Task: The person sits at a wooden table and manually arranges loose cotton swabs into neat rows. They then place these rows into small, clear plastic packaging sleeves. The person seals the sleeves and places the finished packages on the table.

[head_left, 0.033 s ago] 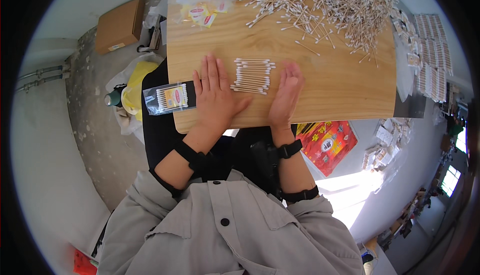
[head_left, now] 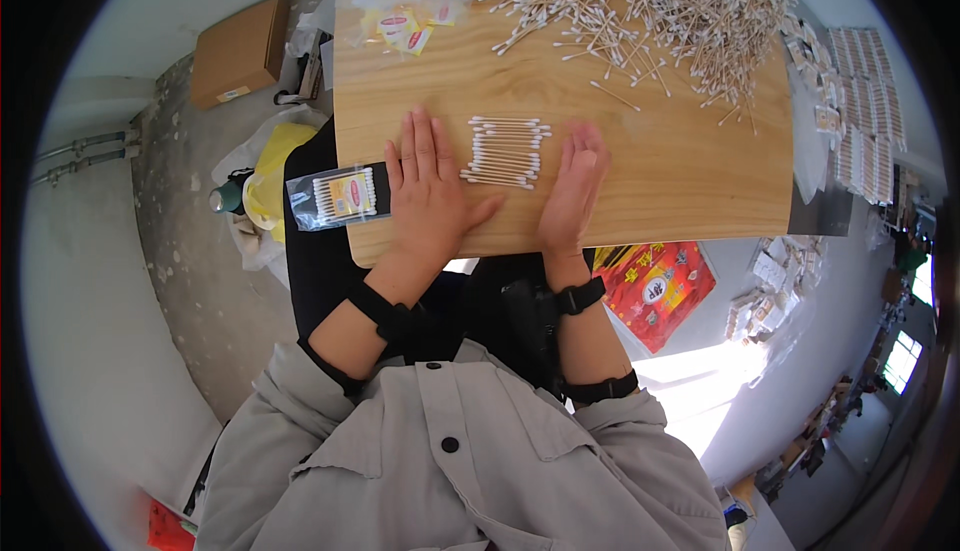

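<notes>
A row of cotton swabs (head_left: 503,154) lies side by side on the wooden table (head_left: 400,81), between my two hands. My left hand (head_left: 430,191) rests flat just left of the row, fingers stretched out and thumb spread toward the swabs' near end. On the row's other side, my right hand (head_left: 573,186) stands on its edge with the palm turned inward, its fingers extended and holding nothing. A clear packet of cotton swabs (head_left: 340,197) with a yellow label and dark backing juts past the table's left edge. Its right end meets my left hand; whether the hand covers part of it I cannot tell.
A large heap of loose cotton swabs (head_left: 690,11) covers the table's far right. Clear bags with yellow labels (head_left: 405,26) lie far left. A cardboard box (head_left: 238,51) stands on the floor at left; a red printed bag (head_left: 655,291) lies below the table at right.
</notes>
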Action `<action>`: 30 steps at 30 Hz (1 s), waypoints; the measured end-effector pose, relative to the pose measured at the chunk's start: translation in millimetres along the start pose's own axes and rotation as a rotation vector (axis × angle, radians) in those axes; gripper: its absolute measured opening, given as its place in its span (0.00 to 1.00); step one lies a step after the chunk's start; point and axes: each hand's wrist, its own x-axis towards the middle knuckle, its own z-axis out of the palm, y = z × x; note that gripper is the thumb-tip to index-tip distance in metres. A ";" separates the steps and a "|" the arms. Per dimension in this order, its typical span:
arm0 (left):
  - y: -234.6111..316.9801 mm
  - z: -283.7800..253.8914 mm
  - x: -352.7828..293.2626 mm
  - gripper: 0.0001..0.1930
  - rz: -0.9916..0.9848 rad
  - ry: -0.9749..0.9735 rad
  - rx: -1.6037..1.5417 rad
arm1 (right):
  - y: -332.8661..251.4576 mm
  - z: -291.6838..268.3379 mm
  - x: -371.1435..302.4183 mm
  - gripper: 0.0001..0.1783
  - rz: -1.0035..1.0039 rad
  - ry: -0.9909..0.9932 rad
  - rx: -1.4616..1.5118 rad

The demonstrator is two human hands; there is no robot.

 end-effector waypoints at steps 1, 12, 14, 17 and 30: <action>0.4 -0.6 1.1 0.60 0.008 -0.017 0.000 | 0.3 1.7 3.4 0.30 0.004 0.008 -0.024; 10.7 -0.1 6.6 0.63 0.026 -0.080 0.012 | 4.8 26.4 8.4 0.27 -0.087 -0.023 -0.007; 7.1 -1.3 1.5 0.63 0.028 -0.049 -0.037 | 1.9 21.2 10.6 0.28 -0.037 0.042 0.129; -0.4 -6.5 3.0 0.64 0.058 -0.027 -0.072 | -11.3 13.4 9.1 0.28 0.011 0.096 0.221; -4.1 -20.5 20.1 0.63 0.131 -0.092 -0.094 | -19.4 7.5 20.2 0.13 -0.180 -0.037 -0.376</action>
